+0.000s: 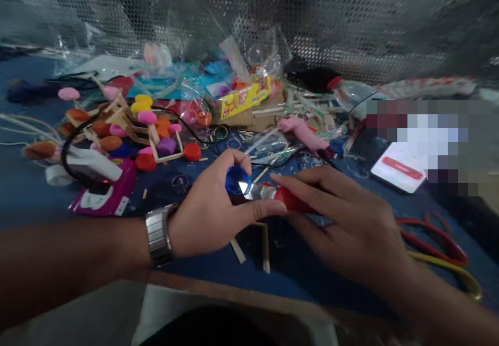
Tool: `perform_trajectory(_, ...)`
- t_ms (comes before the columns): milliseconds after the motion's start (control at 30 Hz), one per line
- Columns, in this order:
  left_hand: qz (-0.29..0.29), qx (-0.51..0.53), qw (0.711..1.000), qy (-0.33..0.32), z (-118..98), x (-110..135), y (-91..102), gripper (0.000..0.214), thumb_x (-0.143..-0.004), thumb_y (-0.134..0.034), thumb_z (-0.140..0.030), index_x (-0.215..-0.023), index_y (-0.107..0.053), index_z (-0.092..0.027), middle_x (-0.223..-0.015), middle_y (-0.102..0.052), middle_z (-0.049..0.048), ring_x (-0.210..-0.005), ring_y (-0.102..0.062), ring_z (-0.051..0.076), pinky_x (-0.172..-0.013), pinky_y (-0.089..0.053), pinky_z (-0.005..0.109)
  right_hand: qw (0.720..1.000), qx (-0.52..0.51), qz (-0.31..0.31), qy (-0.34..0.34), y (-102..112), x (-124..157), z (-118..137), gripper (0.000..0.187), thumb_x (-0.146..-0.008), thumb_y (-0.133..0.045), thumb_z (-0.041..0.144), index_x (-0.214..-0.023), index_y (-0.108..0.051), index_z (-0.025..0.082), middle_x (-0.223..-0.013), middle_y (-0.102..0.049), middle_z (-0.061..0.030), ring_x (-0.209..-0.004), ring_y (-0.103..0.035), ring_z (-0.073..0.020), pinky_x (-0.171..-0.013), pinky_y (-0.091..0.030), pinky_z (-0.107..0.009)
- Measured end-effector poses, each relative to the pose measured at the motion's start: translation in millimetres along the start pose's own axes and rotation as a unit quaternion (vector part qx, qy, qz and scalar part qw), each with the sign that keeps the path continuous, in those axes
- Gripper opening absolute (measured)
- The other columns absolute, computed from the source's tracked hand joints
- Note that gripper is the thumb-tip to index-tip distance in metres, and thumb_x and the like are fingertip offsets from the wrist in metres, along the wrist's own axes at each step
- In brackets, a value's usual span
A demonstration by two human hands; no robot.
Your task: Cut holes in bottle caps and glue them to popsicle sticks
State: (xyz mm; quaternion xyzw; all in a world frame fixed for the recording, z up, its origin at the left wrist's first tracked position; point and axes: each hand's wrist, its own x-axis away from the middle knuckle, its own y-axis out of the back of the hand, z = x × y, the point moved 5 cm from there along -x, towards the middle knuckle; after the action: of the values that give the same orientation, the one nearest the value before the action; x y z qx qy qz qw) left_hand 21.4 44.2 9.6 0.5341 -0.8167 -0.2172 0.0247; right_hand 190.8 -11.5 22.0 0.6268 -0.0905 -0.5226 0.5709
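Note:
My left hand [212,213], with a metal watch [158,234] on the wrist, is closed round a blue bottle cap [236,180], pinching it between finger and thumb. My right hand [351,226] grips a red-handled knife [290,199] whose metal blade [257,191] points left and touches the blue cap. Both hands meet over a dark blue cloth [296,263]. Under them lie a few flat wooden sticks [265,244].
A frame of wooden sticks and coloured bottle caps [144,128] stands at the left. A white glue gun [93,164] rests on a magenta pack. A yellow packet [244,99], pink clay [306,133], a plastic bottle [351,94] and coloured cables [440,244] lie around.

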Motion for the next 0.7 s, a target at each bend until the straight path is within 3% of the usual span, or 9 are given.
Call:
perform_trajectory(267, 0.006, -0.01, 1.0, -0.011, 0.1, -1.7, 0.0, 0.048, -0.073, -0.087, -0.048, -0.085, -0.049, -0.021, -0.08, -0.053, -0.0041, -0.067, -0.044, 0.012, -0.062, -0.039, 0.026, 1.0, -0.005, -0.006, 0.008, -3.9, 0.7, -0.5, 0.029, -0.096, -0.059, 0.017, -0.121, -0.072, 0.01, -0.095, -0.07, -0.0129, -0.08, -0.067, -0.022, -0.068, -0.056, -0.034)
perform_trajectory(467, 0.01, -0.006, 1.0, -0.021, -0.7, -2.3, -0.3, 0.044, -0.076, -0.085, -0.044, -0.084, -0.049, -0.02, -0.079, -0.053, -0.004, -0.068, -0.046, 0.011, -0.063, -0.043, 0.026, 1.0, -0.012, -0.006, 0.0, -3.5, 0.9, -1.2, 0.029, -0.096, -0.06, 0.018, -0.121, -0.072, 0.008, -0.095, -0.071, -0.0137, -0.08, -0.068, -0.0223, -0.068, -0.057, -0.034)
perform_trajectory(700, 0.041, 0.143, 0.988, 0.044, 7.9, 3.4, -7.4, 0.049, -0.083, -0.079, -0.039, -0.107, -0.038, -0.026, -0.069, -0.044, -0.0086, -0.05, -0.044, 0.008, -0.043, -0.038, 0.021, 0.999, -0.029, -0.013, -0.032, -3.7, 0.5, -5.6, 0.03, -0.095, -0.062, 0.019, -0.123, -0.072, 0.011, -0.098, -0.071, -0.0138, -0.084, -0.07, -0.023, -0.073, -0.059, -0.034)
